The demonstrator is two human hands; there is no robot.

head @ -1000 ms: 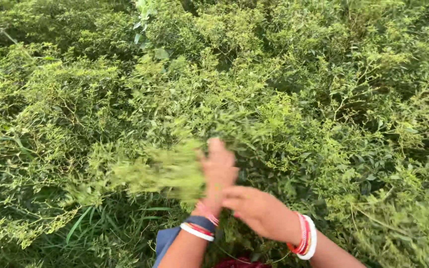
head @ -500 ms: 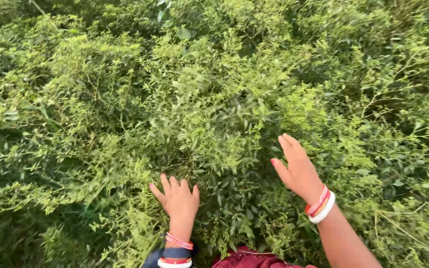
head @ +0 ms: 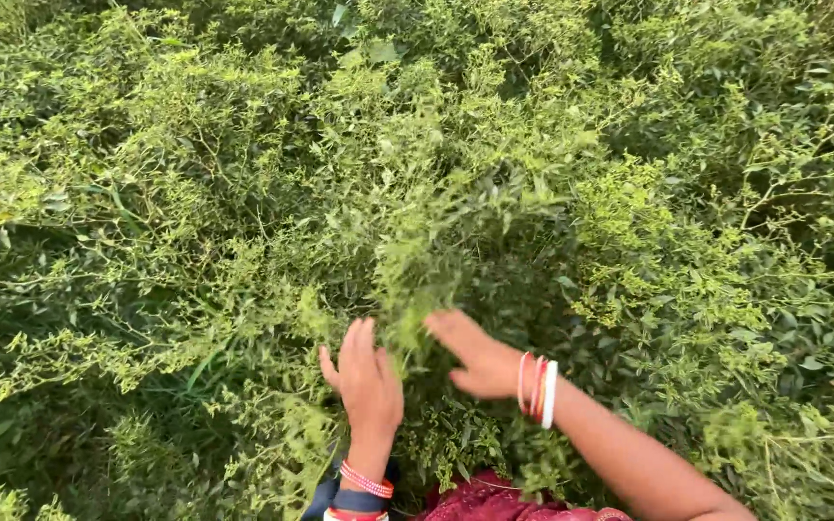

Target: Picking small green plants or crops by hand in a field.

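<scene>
hands: our left hand (head: 369,381) and right hand (head: 483,357) closed in since half a second ago | fingers: pressed together, cupping leafy bush sprig (head: 417,289) at 12 o'clock | gathering foliage

No packages, labels, signs or screens here

- One view only, from a camera worn on the person's head.
- It looks steeply down and forward over dense green bushes (head: 417,193), which fill the picture.
- It sits close: both forearms enter from the bottom edge.
- No second view shares the scene.
</scene>
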